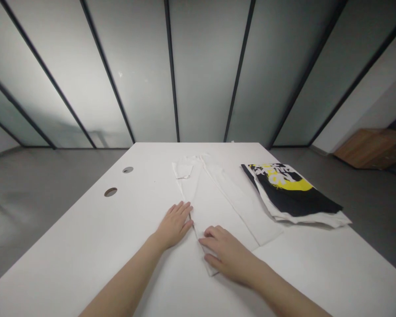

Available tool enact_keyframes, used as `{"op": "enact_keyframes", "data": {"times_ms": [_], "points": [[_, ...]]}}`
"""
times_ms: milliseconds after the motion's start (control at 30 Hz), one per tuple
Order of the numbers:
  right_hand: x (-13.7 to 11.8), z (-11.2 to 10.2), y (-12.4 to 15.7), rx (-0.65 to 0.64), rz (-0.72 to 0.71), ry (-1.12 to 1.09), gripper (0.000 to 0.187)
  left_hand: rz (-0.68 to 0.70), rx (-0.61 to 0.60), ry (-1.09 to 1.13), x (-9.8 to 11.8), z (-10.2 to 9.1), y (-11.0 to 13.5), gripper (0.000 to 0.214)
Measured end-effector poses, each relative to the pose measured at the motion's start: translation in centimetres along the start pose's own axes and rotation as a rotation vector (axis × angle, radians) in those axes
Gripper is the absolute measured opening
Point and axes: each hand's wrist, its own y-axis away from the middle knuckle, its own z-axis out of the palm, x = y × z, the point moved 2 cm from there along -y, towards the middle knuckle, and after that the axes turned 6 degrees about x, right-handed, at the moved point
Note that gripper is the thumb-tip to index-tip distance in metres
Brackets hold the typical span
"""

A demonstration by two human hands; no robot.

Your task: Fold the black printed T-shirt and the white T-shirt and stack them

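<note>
We are resting our left hand (174, 223), released, on the white shirt (214, 198) left of the black shirt (305, 201); we cannot tell whether our curled right hand (227, 253) is pinching. We are best smoothing evenly.

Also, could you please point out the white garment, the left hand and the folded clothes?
White garment (218, 202): head view, middle of the spread cloth.
Left hand (174, 225): head view, back of the hand.
Folded clothes (295, 199): head view, black part on top.

The left hand (173, 225) lies palm down; the right hand (227, 252) (loosely curled) angles inward.
</note>
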Motion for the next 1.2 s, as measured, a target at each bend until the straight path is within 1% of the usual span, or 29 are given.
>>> {"op": "enact_keyframes", "data": {"times_ms": [67,167,267,333,433,467,533,600,700,800,867,967,1067,1200], "points": [[-0.6,-0.2,0.1,-0.05,0.008,0.005,0.022,-0.011,0.003,-0.01,0.2,-0.3,-0.1,0.044],[-1.3,-0.7,0.4,-0.12,-0.003,-0.03,0.017,-0.078,0.017,0.033,0.7,-1.2,-0.3,0.037],[-2.0,-0.9,0.8,-0.196,-0.021,-0.052,0.013,-0.148,0.047,0.094,0.3,-1.7,-0.4,0.035],[-2.2,-0.7,1.1,-0.259,-0.012,-0.054,0.012,-0.188,0.1,0.107,-0.6,-1.7,-0.5,0.035],[-2.4,-0.4,1.4,-0.323,0.014,-0.093,0.014,-0.294,0.179,0.034,-2.8,-1.3,-0.8,0.036],[-2.4,-0.3,1.5,-0.334,0.016,-0.111,0.015,-0.338,0.186,-0.002,-3.6,-1.2,-0.9,0.037],[-2.4,-0.2,1.5,-0.351,0.006,-0.131,0.017,-0.42,0.158,-0.058,-5.1,-0.9,-1.4,0.041],[-2.4,-0.2,1.4,-0.338,-0.019,-0.135,0.019,-0.484,0.096,-0.106,-6.4,-0.8,-2.0,0.044],[-2.1,-0.1,0.9,-0.236,-0.05,-0.131,0.023,-0.56,0.011,-0.192,-8.1,-1.0,-3.4,0.049],[-1.4,0.1,0.4,-0.129,-0.075,-0.109,0.024,-0.624,0.013,-0.226,-9.5,-1.3,-5.2,0.054],[-0.8,0.4,0.1,-0.083,-0.095,-0.096,0.024,-0.654,0.018,-0.221,-10.3,-1.3,-6.5,0.055],[0.1,0.9,0.0,-0.045,-0.107,-0.08,0.022,-0.628,-0.038,-0.249,-11.0,-1.1,-7.9,0.053],[0.5,1.2,0.1,-0.023,-0.092,-0.061,0.021,-0.602,-0.083,-0.269,-11.5,-0.9,-8.1,0.055],[0.6,1.1,0.4,-0.041,-0.083,-0.068,0.024,-0.605,-0.079,-0.261,-12.6,-1.4,-7.1,0.056]]}}
